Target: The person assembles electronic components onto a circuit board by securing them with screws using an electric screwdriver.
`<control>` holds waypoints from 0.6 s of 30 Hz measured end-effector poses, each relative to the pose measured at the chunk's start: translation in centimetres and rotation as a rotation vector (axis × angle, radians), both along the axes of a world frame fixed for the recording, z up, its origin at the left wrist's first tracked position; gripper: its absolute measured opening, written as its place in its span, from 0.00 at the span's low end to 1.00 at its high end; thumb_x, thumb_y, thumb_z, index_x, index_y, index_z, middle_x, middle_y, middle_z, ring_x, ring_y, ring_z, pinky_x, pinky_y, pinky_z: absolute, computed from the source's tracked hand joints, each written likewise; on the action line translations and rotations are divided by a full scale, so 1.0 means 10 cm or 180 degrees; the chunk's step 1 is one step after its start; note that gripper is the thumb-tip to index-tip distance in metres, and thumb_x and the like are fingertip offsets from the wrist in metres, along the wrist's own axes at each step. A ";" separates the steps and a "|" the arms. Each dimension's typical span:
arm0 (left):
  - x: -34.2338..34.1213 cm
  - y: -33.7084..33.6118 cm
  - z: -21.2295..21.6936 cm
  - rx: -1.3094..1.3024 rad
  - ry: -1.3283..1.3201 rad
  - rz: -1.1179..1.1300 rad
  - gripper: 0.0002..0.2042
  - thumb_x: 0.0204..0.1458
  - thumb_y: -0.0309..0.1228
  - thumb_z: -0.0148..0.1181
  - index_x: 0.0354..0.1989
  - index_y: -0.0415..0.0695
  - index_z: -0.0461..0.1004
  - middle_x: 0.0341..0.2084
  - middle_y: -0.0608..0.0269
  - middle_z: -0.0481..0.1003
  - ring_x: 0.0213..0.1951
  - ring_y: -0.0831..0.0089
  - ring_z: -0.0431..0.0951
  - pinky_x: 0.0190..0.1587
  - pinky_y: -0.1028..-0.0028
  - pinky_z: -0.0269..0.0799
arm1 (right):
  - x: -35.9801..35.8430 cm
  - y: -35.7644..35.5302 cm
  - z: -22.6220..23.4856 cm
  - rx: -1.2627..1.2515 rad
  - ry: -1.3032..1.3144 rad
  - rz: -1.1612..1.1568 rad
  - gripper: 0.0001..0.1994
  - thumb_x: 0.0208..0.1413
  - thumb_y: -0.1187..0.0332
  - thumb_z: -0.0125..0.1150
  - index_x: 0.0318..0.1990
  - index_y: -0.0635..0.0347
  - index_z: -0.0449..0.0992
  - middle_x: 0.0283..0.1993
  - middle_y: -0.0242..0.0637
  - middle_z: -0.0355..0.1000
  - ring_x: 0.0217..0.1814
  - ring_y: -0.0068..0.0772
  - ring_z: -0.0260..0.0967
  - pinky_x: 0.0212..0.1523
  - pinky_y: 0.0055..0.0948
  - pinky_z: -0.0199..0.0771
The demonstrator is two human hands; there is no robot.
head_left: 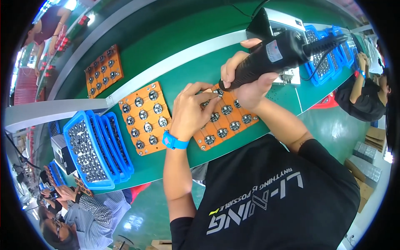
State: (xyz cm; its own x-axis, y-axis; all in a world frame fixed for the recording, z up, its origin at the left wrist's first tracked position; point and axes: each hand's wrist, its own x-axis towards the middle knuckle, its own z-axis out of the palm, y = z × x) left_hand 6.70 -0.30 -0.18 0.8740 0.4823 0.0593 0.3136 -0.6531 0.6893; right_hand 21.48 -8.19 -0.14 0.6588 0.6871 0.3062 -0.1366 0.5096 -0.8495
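My right hand (252, 91) is wrapped around a black electric screwdriver (273, 54), which is tilted with its tip down to the left and its cable leaving the upper right end. Beneath both hands lies an orange fixture board (225, 121) carrying several small round electronic modules (226, 110). My left hand (187, 106), with a blue wristband (175, 143), has its fingers pinched together at a module near the board's far edge, close to the screwdriver tip. What the fingertips grip is too small to tell. A second orange board (144, 91) with similar modules lies just left of that hand.
Blue trays (109, 183) full of small parts stand at left, more blue trays (310, 35) at right. A metal box device (283, 18) sits behind the screwdriver. A grey rail (200, 48) crosses behind the boards, with another orange board (118, 62) beyond it. Other people work at both sides.
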 end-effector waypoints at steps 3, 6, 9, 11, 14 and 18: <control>0.00 0.02 -0.06 0.0065 -0.0047 -0.0030 0.06 0.47 0.27 0.68 0.33 0.42 0.84 0.39 0.60 0.79 0.34 0.66 0.78 0.27 0.73 0.78 | -0.01 0.01 -0.08 -0.0058 0.0025 0.0031 0.45 0.49 0.23 0.42 0.56 0.56 0.54 0.21 0.34 0.64 0.16 0.26 0.59 0.21 0.24 0.63; 0.00 0.00 -0.11 -0.0039 -0.0117 0.0153 0.04 0.45 0.29 0.69 0.28 0.43 0.83 0.35 0.64 0.79 0.35 0.62 0.76 0.37 0.65 0.73 | -0.02 0.02 -0.15 -0.0056 0.0051 0.0039 0.44 0.49 0.23 0.43 0.56 0.55 0.54 0.21 0.34 0.64 0.16 0.26 0.59 0.21 0.24 0.63; -0.01 0.01 -0.12 -0.0013 -0.0104 0.0128 0.04 0.45 0.29 0.68 0.28 0.42 0.83 0.35 0.64 0.79 0.35 0.63 0.76 0.38 0.65 0.73 | -0.04 0.04 -0.19 -0.0021 0.0052 0.0058 0.44 0.49 0.23 0.44 0.56 0.55 0.54 0.20 0.34 0.64 0.16 0.26 0.59 0.20 0.25 0.63; 0.00 0.01 -0.12 -0.0011 -0.0105 0.0121 0.04 0.45 0.29 0.68 0.28 0.42 0.83 0.35 0.64 0.79 0.35 0.63 0.76 0.38 0.65 0.73 | -0.05 0.05 -0.22 0.0006 0.0060 0.0061 0.44 0.49 0.23 0.45 0.55 0.55 0.54 0.20 0.34 0.64 0.16 0.26 0.59 0.20 0.25 0.63; -0.01 0.00 -0.12 0.0016 -0.0121 0.0103 0.04 0.45 0.29 0.68 0.27 0.43 0.83 0.35 0.65 0.78 0.35 0.63 0.76 0.38 0.65 0.73 | -0.07 0.05 -0.25 -0.0010 -0.0046 0.0116 0.43 0.49 0.24 0.46 0.54 0.56 0.54 0.20 0.35 0.64 0.16 0.26 0.59 0.20 0.25 0.63; 0.00 0.01 -0.07 0.0130 -0.0128 -0.0069 0.05 0.46 0.27 0.68 0.31 0.40 0.83 0.36 0.61 0.79 0.33 0.63 0.76 0.27 0.72 0.77 | -0.03 0.07 -0.20 0.0021 -0.0058 0.0396 0.41 0.50 0.28 0.52 0.52 0.58 0.55 0.19 0.35 0.64 0.16 0.26 0.60 0.21 0.25 0.65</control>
